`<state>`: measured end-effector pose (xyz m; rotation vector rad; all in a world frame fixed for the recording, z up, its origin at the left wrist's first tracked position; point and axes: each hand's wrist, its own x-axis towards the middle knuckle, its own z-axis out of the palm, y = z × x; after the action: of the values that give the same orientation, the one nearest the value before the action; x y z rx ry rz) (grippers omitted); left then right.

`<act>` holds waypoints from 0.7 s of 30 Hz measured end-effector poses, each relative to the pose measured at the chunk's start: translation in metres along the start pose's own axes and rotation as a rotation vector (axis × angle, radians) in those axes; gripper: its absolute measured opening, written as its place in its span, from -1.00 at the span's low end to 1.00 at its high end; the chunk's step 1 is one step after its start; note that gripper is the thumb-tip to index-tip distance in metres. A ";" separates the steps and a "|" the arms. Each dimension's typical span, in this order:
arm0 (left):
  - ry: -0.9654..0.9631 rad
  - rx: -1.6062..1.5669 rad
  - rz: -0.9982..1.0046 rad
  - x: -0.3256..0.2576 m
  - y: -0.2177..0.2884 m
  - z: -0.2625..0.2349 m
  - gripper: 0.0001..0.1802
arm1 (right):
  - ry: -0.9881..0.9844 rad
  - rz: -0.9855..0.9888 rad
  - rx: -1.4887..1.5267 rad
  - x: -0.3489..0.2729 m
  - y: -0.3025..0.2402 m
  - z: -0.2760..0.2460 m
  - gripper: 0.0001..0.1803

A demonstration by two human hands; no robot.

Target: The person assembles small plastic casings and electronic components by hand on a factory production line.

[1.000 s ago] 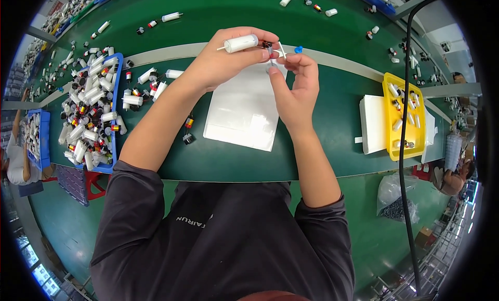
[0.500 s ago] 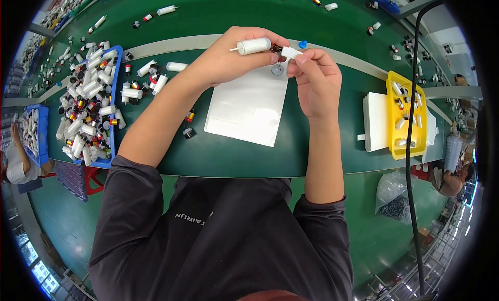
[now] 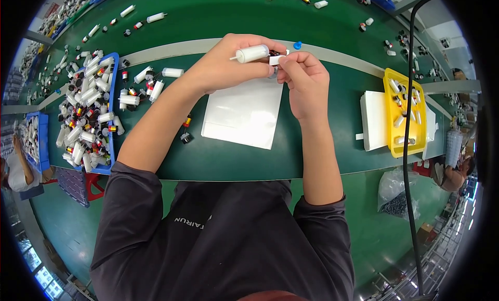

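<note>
My left hand [image 3: 221, 67] is closed round a white cylinder [image 3: 252, 54] with a thin tip pointing left. Dark wiring or a small dark part shows at its right end, half hidden by fingers. Between thumb and fingertips of my right hand [image 3: 306, 80] is a small white tag [image 3: 276, 60], held up against that dark end. A clear round piece [image 3: 273, 72] hangs just beneath, partly covered. Below both hands lies a white sheet [image 3: 241, 116] on the green table. A small blue piece [image 3: 297, 45] rests just beyond my right fingers.
A blue bin [image 3: 112, 119] heaped with similar white cylinders stands at the left, with several loose ones [image 3: 129, 99] beside it. On the right are a yellow tray [image 3: 399, 154] of cylinders and a white paper stack [image 3: 371, 121]. A black cable [image 3: 407, 186] hangs down. More parts lie on the green belt [image 3: 208, 17].
My right hand has shifted left, bringing the white tag from beside the cylinder's dark end up against it. Loose parts on the belt beyond have moved left.
</note>
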<state>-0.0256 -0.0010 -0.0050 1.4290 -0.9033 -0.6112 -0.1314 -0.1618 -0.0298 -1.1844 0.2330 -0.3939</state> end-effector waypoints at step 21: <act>0.199 0.249 0.052 0.021 -0.011 -0.047 -0.67 | -0.141 -0.195 -0.969 -0.041 -0.018 0.005 -0.80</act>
<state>0.0266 0.0074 -0.0083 1.6515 -0.8764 -0.3175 -0.1701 -0.1461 -0.0126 -2.1914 0.1861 -0.3705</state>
